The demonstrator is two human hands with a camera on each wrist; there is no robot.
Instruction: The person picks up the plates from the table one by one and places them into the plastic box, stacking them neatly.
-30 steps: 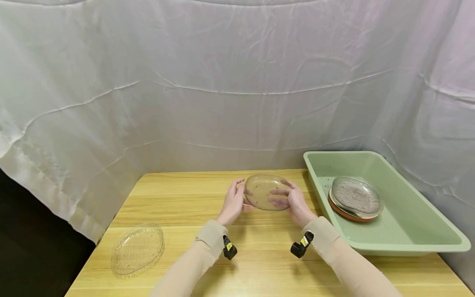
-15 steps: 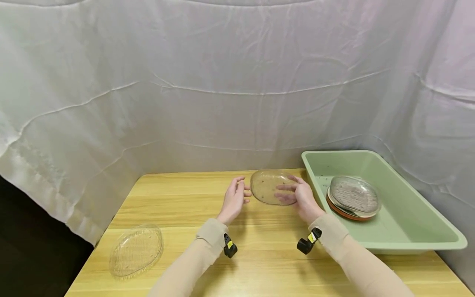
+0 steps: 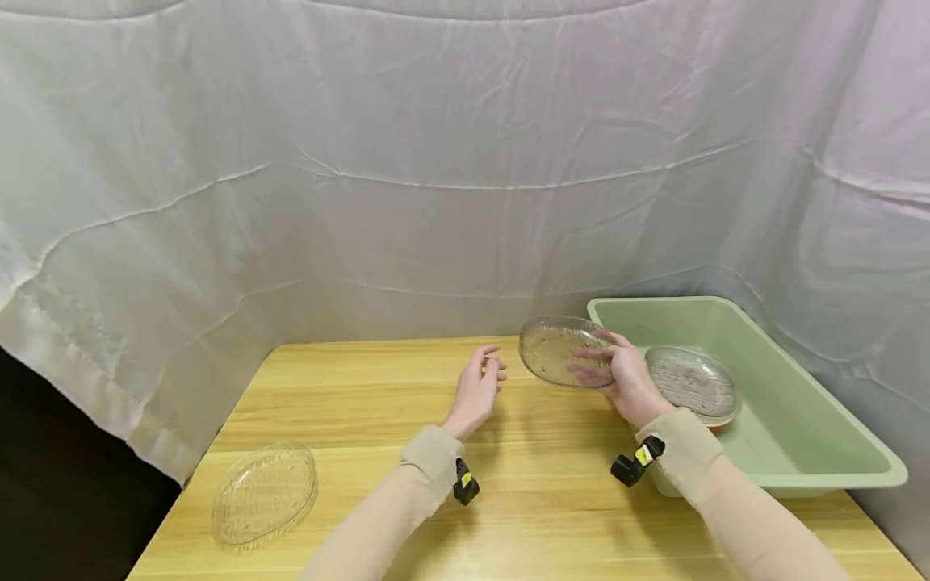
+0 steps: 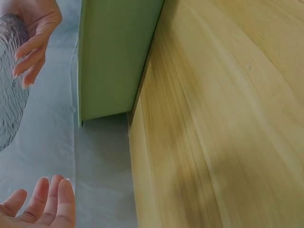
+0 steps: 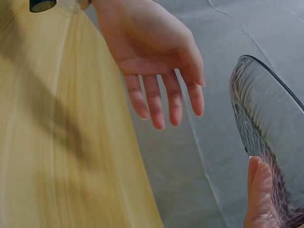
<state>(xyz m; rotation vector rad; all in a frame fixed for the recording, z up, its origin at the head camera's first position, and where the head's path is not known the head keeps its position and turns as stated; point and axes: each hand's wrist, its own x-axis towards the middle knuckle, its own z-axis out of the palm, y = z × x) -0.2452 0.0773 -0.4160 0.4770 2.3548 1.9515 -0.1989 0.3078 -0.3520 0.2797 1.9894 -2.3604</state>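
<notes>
My right hand (image 3: 630,386) holds a clear glass dish (image 3: 546,347) by its right side, above the table near the green tub's left rim. The dish is oval, with a ribbed texture that shows in the right wrist view. Its thumb (image 5: 260,183) lies against the glass there. Left of the dish, my left hand (image 3: 475,391) hovers with loosely bent fingers and holds nothing. In the left wrist view, a gap separates my left hand (image 4: 45,209) from the dish (image 4: 9,90).
A green tub (image 3: 806,482) stands at the right, with another clear dish (image 3: 693,383) atop a stack inside it. The stack is partly hidden by my right arm. A second clear ribbed dish (image 3: 265,496) lies on the wooden table (image 3: 407,484) at the left. Grey curtains hang behind.
Both hands were at the dish a second ago. The left hand has come off it, and the right hand has carried it rightward toward the tub, tilting it.
</notes>
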